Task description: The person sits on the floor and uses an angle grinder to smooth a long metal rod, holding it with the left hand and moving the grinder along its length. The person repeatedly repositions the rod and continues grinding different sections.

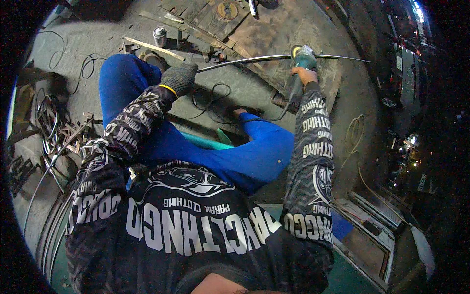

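My left hand (179, 78), in a dark knit glove with a yellow cuff, grips the near end of a long thin curved metal rod (245, 60) that runs to the right above the floor. My right hand (304, 75), bare, holds a teal angle grinder (302, 58) whose disc sits on the rod near its middle. Its black cord (210, 98) loops down between my knees. My legs in blue trousers (245, 157) are bent below both hands.
Stained wooden boards (220, 19) and a small metal can (160, 36) lie beyond the rod. Bent metal pieces and wire coils (54, 132) are piled at the left. A pale rope (355, 137) trails at the right, beside a metal frame (372, 230).
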A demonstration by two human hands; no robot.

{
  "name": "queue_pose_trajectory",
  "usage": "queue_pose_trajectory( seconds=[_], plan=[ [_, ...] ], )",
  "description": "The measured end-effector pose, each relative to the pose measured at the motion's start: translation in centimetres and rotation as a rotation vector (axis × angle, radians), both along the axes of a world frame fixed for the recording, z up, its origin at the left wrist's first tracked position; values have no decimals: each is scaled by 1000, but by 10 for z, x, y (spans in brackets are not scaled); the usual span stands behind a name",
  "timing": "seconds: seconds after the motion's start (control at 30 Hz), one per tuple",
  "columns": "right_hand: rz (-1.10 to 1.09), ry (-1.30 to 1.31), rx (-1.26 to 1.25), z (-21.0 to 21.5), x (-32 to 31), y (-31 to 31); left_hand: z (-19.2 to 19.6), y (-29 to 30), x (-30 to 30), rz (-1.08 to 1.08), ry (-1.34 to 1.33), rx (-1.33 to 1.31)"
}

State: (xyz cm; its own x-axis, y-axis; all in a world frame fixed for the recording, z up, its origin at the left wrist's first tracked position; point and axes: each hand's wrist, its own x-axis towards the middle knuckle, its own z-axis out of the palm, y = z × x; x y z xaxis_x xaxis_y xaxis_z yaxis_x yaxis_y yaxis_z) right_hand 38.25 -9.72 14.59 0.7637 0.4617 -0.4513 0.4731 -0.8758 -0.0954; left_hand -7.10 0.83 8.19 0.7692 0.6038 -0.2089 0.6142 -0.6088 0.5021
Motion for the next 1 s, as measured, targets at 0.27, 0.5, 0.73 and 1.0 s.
queue_pose_trajectory(
  seconds=[0.27, 0.5, 0.73, 1.0],
  plan=[
    [-121, 99, 193, 13, -74, -16, -2, -2, -1, -26, 23, -40],
    [31, 91, 169, 8, -141, -31, 0, -6, -9, 5, -24, 22],
    [68, 124, 158, 16, -225, -24, -3, -13, -7, 28, -6, 68],
    [120, 98, 191, 33, -283, -16, 12, -19, -14, 90, 8, -2]
  ],
)
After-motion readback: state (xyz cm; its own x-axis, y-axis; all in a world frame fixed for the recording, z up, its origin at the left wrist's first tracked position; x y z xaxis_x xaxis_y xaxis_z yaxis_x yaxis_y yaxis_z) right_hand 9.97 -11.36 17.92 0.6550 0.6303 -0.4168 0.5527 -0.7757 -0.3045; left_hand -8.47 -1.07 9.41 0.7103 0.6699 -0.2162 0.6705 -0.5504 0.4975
